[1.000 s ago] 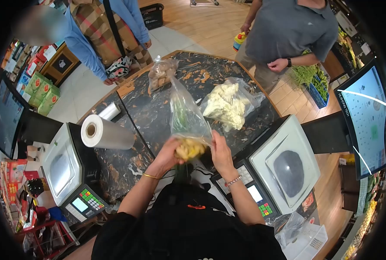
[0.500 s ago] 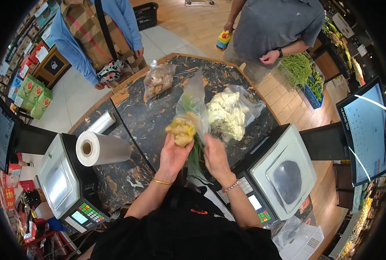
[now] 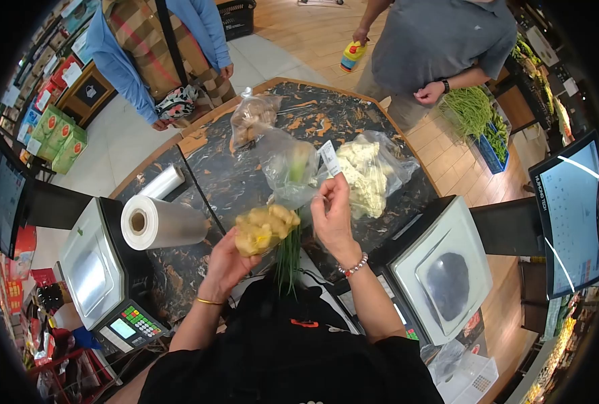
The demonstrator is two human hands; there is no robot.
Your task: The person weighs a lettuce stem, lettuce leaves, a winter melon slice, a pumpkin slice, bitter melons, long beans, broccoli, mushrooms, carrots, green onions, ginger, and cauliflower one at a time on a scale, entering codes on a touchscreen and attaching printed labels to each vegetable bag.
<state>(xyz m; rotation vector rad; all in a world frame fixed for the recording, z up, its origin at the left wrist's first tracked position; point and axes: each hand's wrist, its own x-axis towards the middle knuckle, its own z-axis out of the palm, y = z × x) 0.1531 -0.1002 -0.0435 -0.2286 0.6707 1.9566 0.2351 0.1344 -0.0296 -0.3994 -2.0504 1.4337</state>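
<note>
In my left hand (image 3: 227,267) rests a clear bag of ginger (image 3: 266,230), with my fingers closed around its near side. My right hand (image 3: 333,219) is closed, its thumb and fingers pinched beside the clear plastic. A white printed label (image 3: 330,157) stands at its index fingertip. Just beyond lies a clear bag of green onions (image 3: 298,163), whose green leaves (image 3: 288,262) hang over the counter's near edge. To the right of it, cauliflower (image 3: 363,176) sits in another clear bag. A bag of brownish produce (image 3: 251,121) lies farther back.
A large plastic bag roll (image 3: 178,222) and a smaller roll (image 3: 159,183) lie on the dark counter (image 3: 212,158). Scales flank me, one left (image 3: 92,259) and one right (image 3: 445,276). Two people stand across the counter; one holds a yellow bottle (image 3: 352,56).
My left hand has brought the ginger leftward and closer to me. My right hand has risen slightly, and a white label now shows at its fingertip. The green onion bag lies more spread out.
</note>
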